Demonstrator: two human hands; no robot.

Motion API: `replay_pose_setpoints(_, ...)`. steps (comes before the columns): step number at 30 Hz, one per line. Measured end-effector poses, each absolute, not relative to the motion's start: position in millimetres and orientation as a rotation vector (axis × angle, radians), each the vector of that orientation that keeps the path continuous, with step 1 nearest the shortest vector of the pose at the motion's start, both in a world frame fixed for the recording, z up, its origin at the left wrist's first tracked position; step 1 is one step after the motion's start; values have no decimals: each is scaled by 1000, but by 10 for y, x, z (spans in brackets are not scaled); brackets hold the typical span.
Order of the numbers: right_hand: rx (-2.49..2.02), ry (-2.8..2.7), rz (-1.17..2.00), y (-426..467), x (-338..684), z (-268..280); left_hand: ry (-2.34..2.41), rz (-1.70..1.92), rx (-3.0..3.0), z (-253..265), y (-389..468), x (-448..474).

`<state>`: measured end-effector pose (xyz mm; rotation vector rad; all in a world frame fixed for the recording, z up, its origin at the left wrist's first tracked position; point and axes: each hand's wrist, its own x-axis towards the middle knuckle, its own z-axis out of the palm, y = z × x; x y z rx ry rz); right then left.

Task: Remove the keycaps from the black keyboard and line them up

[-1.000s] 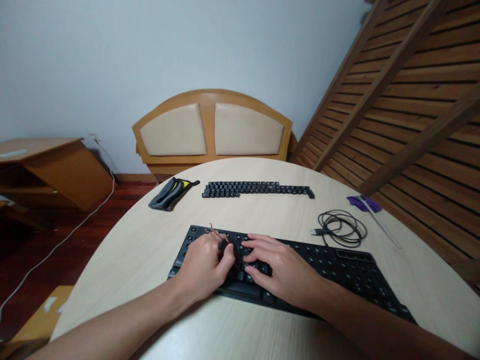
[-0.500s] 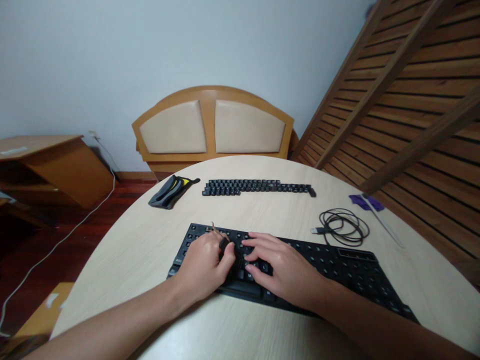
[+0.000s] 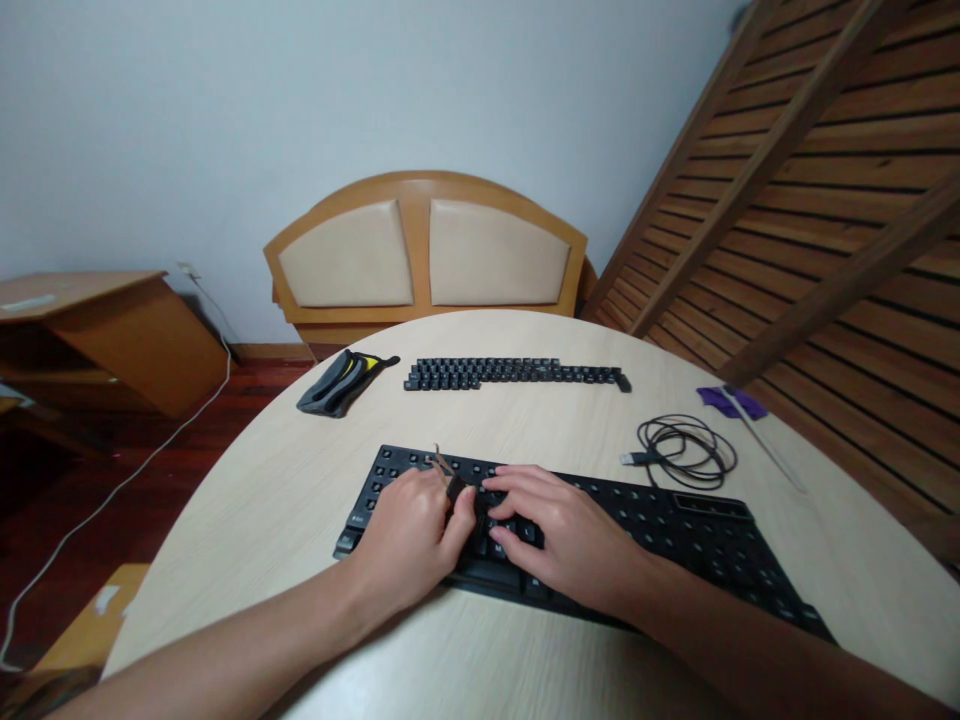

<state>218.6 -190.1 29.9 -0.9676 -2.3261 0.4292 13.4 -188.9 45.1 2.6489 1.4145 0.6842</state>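
Observation:
A black keyboard (image 3: 697, 550) lies on the table with many keycaps off and bare switch posts showing; a few keycaps remain near its lower left and middle. My left hand (image 3: 416, 525) is closed over its left half, gripping a small black tool (image 3: 455, 488) with thin brown prongs pointing up; its lower end is hidden, so its kind is unclear. Close beside it, my right hand (image 3: 566, 525) rests on the middle of the keyboard, fingers apart and tips on the keys, holding nothing.
Loose keycaps (image 3: 487, 372) stand in rows behind the keyboard. A grey and black pouch (image 3: 341, 385) is at the back left. To the right are a coiled USB cable (image 3: 686, 450), a purple cloth (image 3: 720, 402) and a thin metal rod (image 3: 772, 450) on the round table (image 3: 247, 480).
My left hand and the tool in it have shifted slightly to the right, with the prongs leaning differently. My right hand stays in almost the same place.

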Motion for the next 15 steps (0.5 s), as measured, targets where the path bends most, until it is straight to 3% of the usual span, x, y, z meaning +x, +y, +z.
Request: replay_pose_setpoints(15,-996,-2323,442,-1896,2177,325,1253,684,2392,431,-1869,124)
